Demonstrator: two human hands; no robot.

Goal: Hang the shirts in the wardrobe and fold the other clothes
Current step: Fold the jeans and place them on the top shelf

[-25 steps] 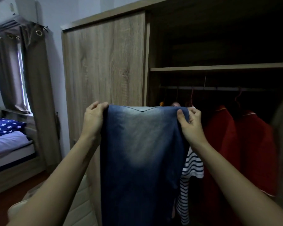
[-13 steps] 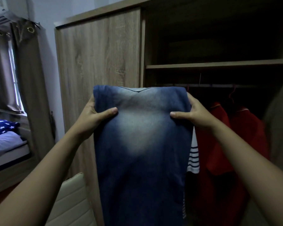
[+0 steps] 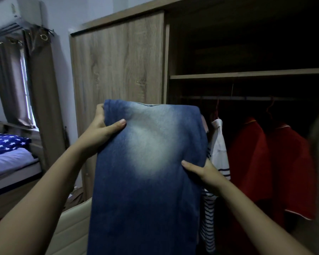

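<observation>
Faded blue denim jeans (image 3: pixel 145 172) are held up before the open brown wooden wardrobe (image 3: pixel 118 61). Upper left edge is pinched by left hand (image 3: pixel 101 131); right edge, lower, is clamped by right hand (image 3: pixel 201 172). Right of that grip, a white navy-striped shirt (image 3: pixel 218 148) and red shirts (image 3: pixel 265 162) are hung.

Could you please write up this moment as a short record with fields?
held item: blue jeans, hanging down before the open wardrobe
left hand: grips the jeans' upper left edge
right hand: grips the right edge, lower down
on the rail: two red shirts, one white striped shirt
at left: bed
</observation>
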